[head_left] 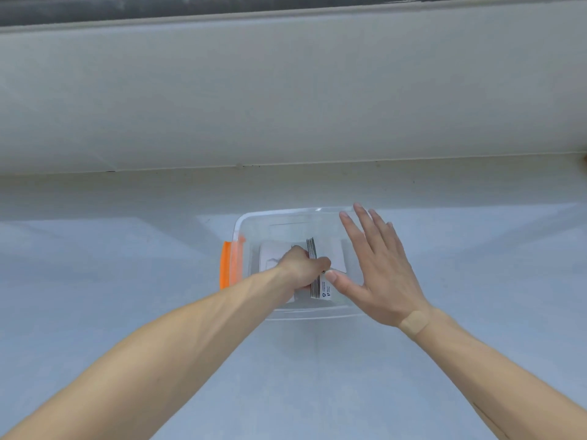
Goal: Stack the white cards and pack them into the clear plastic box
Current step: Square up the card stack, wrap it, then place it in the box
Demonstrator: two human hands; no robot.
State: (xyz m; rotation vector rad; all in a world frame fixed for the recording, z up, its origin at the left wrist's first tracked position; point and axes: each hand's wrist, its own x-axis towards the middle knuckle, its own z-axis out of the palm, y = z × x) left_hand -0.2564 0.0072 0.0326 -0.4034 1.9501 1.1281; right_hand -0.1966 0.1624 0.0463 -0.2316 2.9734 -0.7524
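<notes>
A clear plastic box (254, 217) with an orange latch (226, 268) on its left side stands on the pale blue surface. My left hand (300, 265) reaches down into the box and grips a stack of white cards (317, 281), held on edge with their dark edges showing. Another white card (336, 255) lies flat on the box bottom. My right hand (378, 265) hovers over the box's right side with fingers straight and spread; its thumb tip touches the stack near a printed label.
The pale blue surface (127, 281) stretches to both sides and toward me. A white ledge and wall (286, 122) rise just behind the box. A beige plaster sits on my right wrist (414, 322).
</notes>
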